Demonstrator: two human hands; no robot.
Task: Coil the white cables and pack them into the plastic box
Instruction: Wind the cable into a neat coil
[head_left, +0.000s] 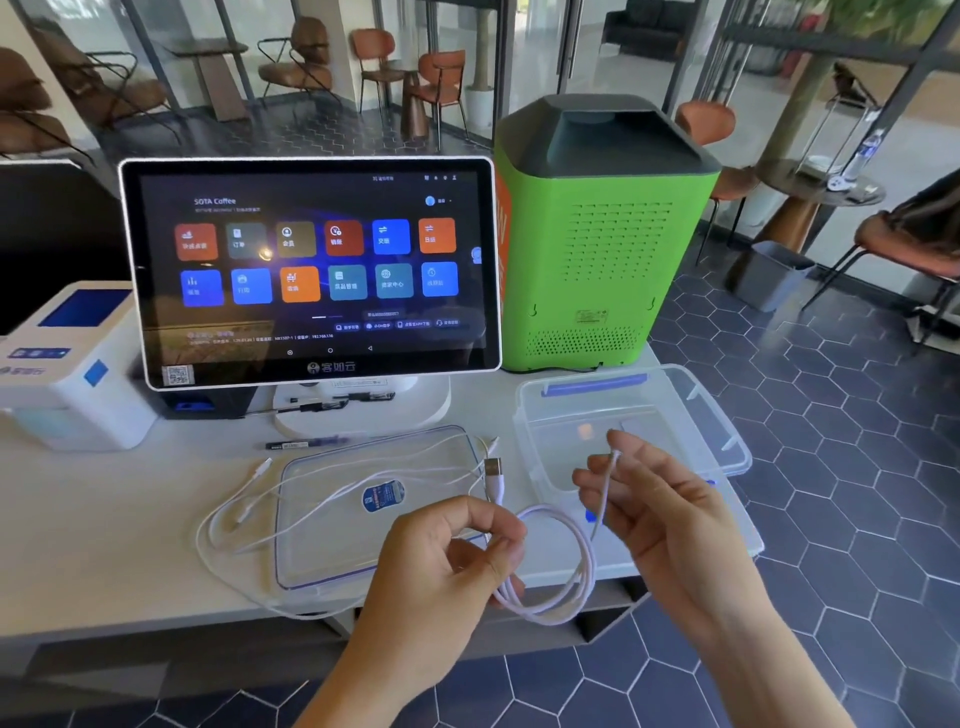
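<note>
My left hand (447, 551) pinches a white cable coil (558, 571) that hangs in loops below my fingers, its USB plug (493, 470) sticking up. My right hand (654, 499) holds the cable's free end between thumb and fingers, just in front of the clear plastic box (727, 447), which stands open with nothing inside. A second white cable (234, 519) lies loose across the box's clear lid (311, 519) and the white table.
A touchscreen terminal (311, 265) stands behind the lid, a green machine (602, 234) behind the box, a white printer (72, 364) at the left. A pen (306, 443) lies near the terminal base. The table's front edge runs just below my hands.
</note>
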